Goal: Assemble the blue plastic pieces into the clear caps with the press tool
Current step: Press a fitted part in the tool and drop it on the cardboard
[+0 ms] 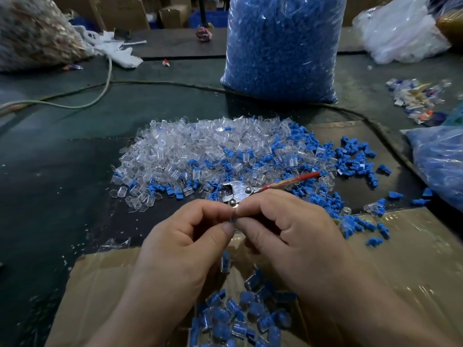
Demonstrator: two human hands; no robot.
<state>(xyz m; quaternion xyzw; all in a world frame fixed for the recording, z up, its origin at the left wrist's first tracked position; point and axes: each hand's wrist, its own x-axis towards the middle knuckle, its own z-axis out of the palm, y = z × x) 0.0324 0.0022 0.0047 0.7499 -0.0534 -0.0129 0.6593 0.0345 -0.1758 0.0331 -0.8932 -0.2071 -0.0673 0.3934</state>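
Both hands meet at the centre over a cardboard box. My left hand [185, 236] pinches a small clear cap with a blue piece [234, 221] between thumb and forefinger. My right hand [283, 226] pinches the same piece from the other side and also holds the press tool [240, 190], whose metal head sticks out above the fingers and whose red handle [293, 180] points right. A heap of clear caps [200, 149] mixed with blue plastic pieces [355, 156] lies just beyond. Finished blue-filled caps [240, 314] fill the box below my hands.
A tall clear bag of blue pieces [280, 46] stands behind the heap. A cable [160, 82] runs across the dark table. The cardboard box flaps [413, 259] lie at the near edge. Another bag of blue pieces [441, 164] sits at right, scrap bits [416, 98] farther back.
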